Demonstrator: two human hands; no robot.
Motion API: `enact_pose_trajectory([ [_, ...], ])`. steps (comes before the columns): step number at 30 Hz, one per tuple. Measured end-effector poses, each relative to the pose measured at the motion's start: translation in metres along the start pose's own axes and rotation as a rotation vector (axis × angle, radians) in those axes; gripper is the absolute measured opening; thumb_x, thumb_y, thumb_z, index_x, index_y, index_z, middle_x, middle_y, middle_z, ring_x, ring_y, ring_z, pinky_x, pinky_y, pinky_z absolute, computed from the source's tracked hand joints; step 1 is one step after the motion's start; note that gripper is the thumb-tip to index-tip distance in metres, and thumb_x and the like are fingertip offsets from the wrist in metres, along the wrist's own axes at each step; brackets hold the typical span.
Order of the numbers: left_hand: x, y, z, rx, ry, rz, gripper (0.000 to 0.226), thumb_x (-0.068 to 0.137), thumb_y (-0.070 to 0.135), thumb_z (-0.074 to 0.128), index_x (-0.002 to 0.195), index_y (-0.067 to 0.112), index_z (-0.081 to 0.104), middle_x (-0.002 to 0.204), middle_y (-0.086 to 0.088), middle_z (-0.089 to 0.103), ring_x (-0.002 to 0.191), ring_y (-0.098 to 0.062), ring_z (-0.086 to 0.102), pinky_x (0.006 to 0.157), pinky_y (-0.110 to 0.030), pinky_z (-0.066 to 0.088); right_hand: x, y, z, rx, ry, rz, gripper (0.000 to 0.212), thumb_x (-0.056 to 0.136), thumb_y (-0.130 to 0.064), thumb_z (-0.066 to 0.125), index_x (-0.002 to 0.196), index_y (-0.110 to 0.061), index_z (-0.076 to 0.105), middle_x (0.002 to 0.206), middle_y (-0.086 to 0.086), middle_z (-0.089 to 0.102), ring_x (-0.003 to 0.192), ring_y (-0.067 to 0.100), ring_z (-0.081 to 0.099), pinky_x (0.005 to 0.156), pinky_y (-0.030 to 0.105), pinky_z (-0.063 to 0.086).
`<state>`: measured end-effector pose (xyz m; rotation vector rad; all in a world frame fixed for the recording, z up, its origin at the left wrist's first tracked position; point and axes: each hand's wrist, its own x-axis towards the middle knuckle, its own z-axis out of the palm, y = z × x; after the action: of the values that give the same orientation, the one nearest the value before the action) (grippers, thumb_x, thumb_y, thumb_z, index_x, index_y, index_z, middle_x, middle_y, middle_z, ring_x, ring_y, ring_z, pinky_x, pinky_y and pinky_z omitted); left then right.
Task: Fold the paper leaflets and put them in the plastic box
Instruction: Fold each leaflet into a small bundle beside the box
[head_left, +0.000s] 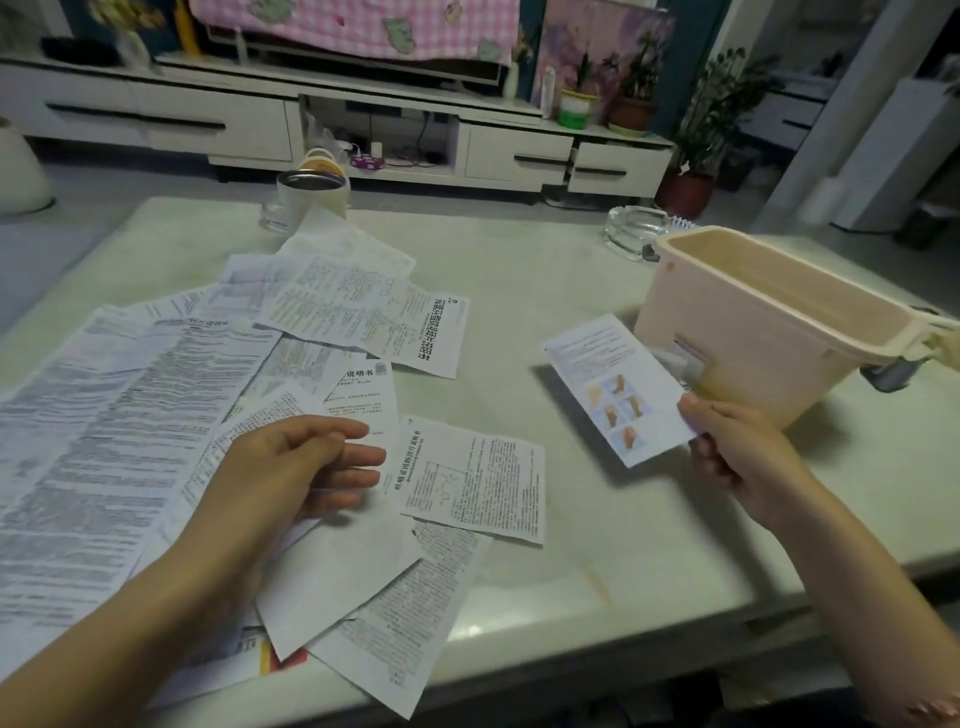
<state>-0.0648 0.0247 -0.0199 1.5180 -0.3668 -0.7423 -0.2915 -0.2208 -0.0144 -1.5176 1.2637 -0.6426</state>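
My right hand (737, 452) pinches the near corner of a folded leaflet (613, 384) with small hand pictures on it, held above the table just left of the beige plastic box (737, 332). The box stands open at the right of the table, and its inside is not visible from here. My left hand (301, 467) hovers over the spread of unfolded leaflets (156, 415) with loosely curled fingers and holds nothing. A small leaflet with a chemical diagram (478, 483) lies flat just right of my left hand.
A white mug (311, 197) stands at the table's far edge behind the papers, and a glass ashtray (636, 231) sits behind the box. The pale table (597, 545) ends close to me at the front. A TV cabinet and potted plants are beyond.
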Motion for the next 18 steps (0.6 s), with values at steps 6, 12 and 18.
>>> enact_pose_trajectory([
  [6,0.001,-0.002,0.001,0.017,0.013,0.011,0.025,0.095,0.002,0.043,0.087,0.009,0.066,0.076,-0.009,0.074,0.061,-0.016,0.069,0.051,-0.021,0.054,-0.007,-0.017,0.020,0.302,-0.147,0.059,0.029,0.099,-0.021,0.044,0.071,-0.015,0.050,0.044,-0.006,0.035,0.036,0.005,0.028,0.033,0.014,0.020],
  [12,0.001,-0.005,-0.003,0.350,0.004,0.312,0.024,0.093,0.005,0.049,0.085,0.019,0.068,0.080,0.006,0.073,0.073,-0.007,0.068,0.064,-0.018,0.052,0.000,-0.031,0.076,0.523,-0.253,0.256,0.022,0.097,-0.006,0.043,0.076,-0.008,0.049,0.049,0.001,0.051,0.036,0.007,0.047,0.035,0.013,0.039],
  [18,0.004,-0.009,-0.010,0.834,-0.027,0.639,0.026,0.082,0.047,0.036,0.095,0.038,0.057,0.091,0.029,0.055,0.089,0.008,0.051,0.075,-0.002,0.033,0.009,-0.038,0.098,0.728,-0.087,0.229,0.012,0.095,0.002,0.044,0.085,0.006,0.051,0.079,0.014,0.054,0.059,0.017,0.057,0.045,0.017,0.052],
])
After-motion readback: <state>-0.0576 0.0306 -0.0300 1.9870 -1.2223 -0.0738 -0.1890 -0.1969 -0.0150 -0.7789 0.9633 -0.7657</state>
